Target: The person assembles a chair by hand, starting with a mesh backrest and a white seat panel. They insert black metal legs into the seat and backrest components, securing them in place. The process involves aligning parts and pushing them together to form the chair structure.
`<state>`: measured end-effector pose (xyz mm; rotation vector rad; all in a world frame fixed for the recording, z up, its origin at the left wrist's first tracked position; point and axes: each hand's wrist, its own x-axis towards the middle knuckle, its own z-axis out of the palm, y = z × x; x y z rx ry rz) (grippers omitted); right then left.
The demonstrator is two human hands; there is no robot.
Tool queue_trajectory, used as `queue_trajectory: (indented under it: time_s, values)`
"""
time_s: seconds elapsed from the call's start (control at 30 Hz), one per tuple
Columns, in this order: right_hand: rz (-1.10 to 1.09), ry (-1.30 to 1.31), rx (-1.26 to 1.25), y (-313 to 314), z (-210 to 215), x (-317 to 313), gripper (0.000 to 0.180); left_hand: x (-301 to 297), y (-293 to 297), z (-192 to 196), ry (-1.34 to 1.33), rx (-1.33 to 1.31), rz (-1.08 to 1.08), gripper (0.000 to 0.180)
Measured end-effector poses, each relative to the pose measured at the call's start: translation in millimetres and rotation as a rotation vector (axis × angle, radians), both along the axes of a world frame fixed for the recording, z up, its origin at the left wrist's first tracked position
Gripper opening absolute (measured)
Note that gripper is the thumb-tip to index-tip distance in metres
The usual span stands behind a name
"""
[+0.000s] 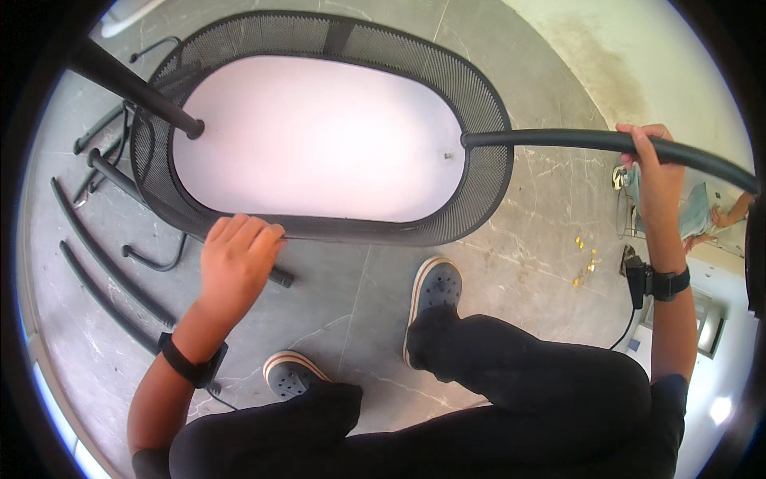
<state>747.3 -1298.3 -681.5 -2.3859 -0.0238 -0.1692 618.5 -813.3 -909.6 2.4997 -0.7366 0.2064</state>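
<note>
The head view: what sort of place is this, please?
Probably a room indoors, perhaps a home or workspace: a grey veined floor, loose black tubes lying on it, and a black mesh basket.

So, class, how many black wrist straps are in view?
2: one strap behind the left hand at the mesh basket, the other strap behind the right hand holding the curved tube.

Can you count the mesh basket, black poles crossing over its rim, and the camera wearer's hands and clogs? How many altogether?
Mesh basket: 1
Black poles: 2 (left pole, right pole)
Hands: 2 (left hand, right hand)
Clogs: 2 (left clog, right clog)
Total: 7
</note>
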Motion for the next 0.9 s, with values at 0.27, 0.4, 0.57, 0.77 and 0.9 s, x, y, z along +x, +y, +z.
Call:
queue_trajectory:
  time_s: [0.27, 0.4, 0.57, 0.77, 0.9]
  values:
    - [-0.059, 0.04, 0.091, -5.3, -36.6, -30.6, 0.013, 7.0, 10.7, 3.5, -0.065, -0.084, 0.028, 0.023]
    - [-0.051, 0.1, 0.119, -9.0, -43.9, -43.1, 0.012, -1.8, 18.4, 1.1, -0.033, -0.109, 0.021, 0.024]
    - [-0.042, 0.063, 0.084, -0.9, -43.3, -41.0, 0.013, -3.0, 17.6, 3.2, -0.012, -0.137, 0.02, 0.024]
    - [-0.056, 0.052, 0.059, 4.7, -41.3, -29.3, 0.015, -6.0, 17.5, 0.1, -0.056, -0.158, 0.022, 0.022]
    - [-0.047, 0.041, 0.075, 6.2, -42.3, -30.3, 0.016, -9.9, 20.6, -0.7, -0.036, -0.15, 0.015, 0.023]
